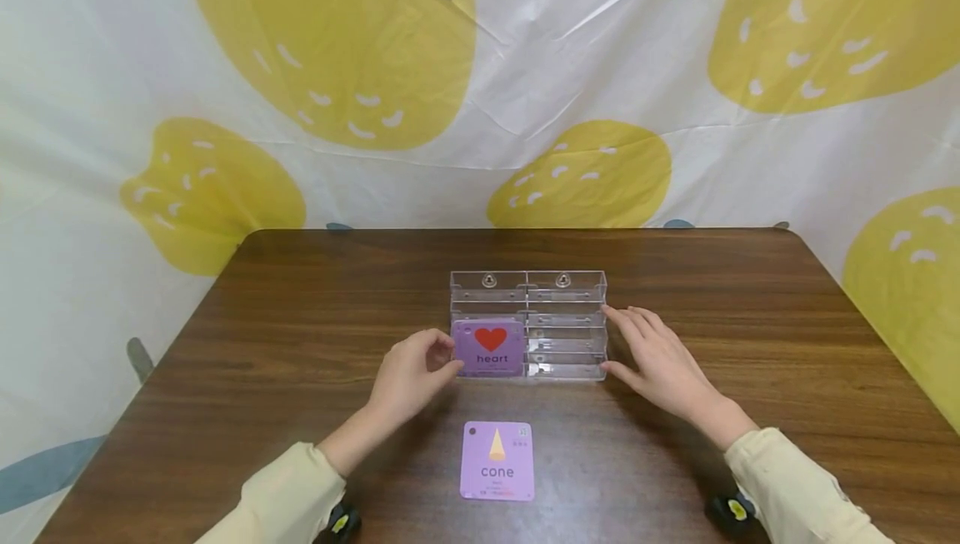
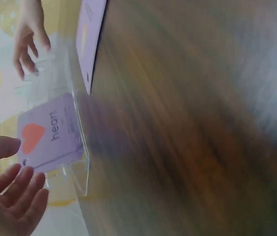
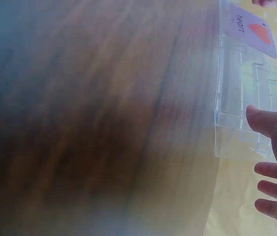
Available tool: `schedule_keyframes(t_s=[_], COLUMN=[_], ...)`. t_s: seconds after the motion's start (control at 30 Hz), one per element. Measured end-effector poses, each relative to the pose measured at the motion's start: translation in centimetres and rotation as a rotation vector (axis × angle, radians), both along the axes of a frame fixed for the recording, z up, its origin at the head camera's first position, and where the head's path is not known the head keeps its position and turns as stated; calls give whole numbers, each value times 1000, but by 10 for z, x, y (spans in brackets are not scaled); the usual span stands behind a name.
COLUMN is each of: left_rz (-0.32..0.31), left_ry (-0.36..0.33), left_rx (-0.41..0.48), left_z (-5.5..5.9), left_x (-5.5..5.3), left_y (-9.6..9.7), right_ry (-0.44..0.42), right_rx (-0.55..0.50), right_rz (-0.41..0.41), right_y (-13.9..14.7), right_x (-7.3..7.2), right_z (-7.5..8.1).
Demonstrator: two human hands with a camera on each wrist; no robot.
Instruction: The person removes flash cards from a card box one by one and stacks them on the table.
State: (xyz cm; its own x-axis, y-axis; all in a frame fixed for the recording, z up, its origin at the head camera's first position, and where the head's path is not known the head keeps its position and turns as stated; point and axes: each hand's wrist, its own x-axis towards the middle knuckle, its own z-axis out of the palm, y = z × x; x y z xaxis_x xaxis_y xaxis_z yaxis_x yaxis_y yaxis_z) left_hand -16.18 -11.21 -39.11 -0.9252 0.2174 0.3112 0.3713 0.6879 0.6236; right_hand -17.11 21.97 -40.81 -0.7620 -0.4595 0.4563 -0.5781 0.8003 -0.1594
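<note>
A clear plastic card rack (image 1: 566,346) with two columns of stepped pockets stands on the table. In its lower left pocket sits a purple card (image 1: 468,352) with a red heart and the word "heart". My left hand (image 1: 415,369) is at the rack's left side, its thumb and fingers apart beside the heart card (image 2: 55,132); whether they touch it I cannot tell. At the right side, my right hand (image 1: 663,365) has its fingertips and thumb against or very near the rack (image 3: 232,105), fingers spread. A purple "cone" card (image 1: 487,486) lies face up in front of the rack.
The brown wooden table (image 1: 315,294) reaches back to a white cloth (image 1: 600,44) printed with yellow fruit. Dark straps with small devices (image 1: 731,512) are worn at both wrists, below the pale sleeves.
</note>
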Motion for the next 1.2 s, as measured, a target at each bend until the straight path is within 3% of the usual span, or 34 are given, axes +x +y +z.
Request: schedule_keyframes(t_s=[0.13,0.37,0.8,1.2], left_rz=[17,6,-13,-4], left_ry=[126,271,355,353], left_rx=[-102,-155,-147,-156], left_z=[-1,-5,-9,-8], left_x=[-6,-17,-30,-33], left_y=[1,2,3,8], right_ry=[-5,-2,-17,-25], right_rx=[3,2,7,9], right_rz=[0,-3,-2,-3], right_y=[1,1,1,1], right_x=[0,-1,0,0], right_z=[-1,-2,-1,-2])
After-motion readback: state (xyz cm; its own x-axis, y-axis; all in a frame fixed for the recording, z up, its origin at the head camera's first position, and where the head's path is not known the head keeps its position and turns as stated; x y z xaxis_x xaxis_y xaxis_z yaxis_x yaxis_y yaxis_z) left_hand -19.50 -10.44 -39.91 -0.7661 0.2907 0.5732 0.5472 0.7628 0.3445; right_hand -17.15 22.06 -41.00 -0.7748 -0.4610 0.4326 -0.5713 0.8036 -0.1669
